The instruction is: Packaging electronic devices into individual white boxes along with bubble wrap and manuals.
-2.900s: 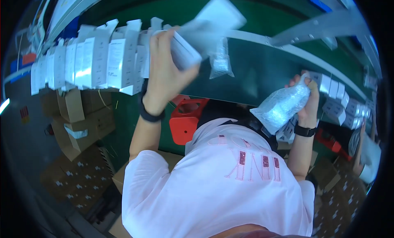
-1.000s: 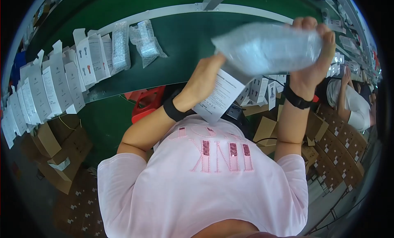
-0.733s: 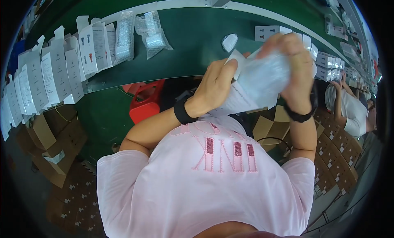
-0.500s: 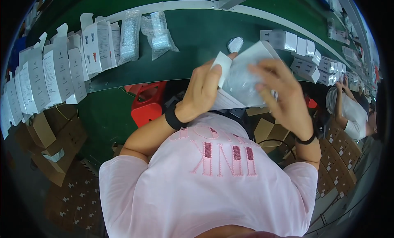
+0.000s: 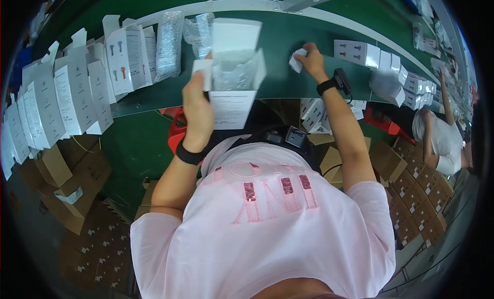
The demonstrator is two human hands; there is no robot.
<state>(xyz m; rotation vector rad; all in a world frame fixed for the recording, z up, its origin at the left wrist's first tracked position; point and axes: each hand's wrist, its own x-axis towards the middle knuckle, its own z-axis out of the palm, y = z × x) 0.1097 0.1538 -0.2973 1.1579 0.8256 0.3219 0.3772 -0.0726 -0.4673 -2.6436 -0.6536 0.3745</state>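
My left hand [image 5: 197,109] is closed round the left side of a white cardboard box [image 5: 234,109] with its flaps up. Inside the box lies clear bubble wrap [image 5: 234,78]; what it wraps is hidden. Over the bench, my right hand [image 5: 313,61] pinches a small white flat piece [image 5: 296,62], perhaps folded paper; its exact kind does not show.
Open white boxes [image 5: 72,95] line the bench's left end, beside bubble-wrapped packs [image 5: 169,46]. Closed white boxes [image 5: 355,52] stand at right. A red stool [image 5: 177,129] and brown cartons [image 5: 85,183] are below. Another person [image 5: 437,139] works at far right.
My right hand has left the box and reached forward to the small white piece. My left hand has moved left with the box, which now stands more upright.
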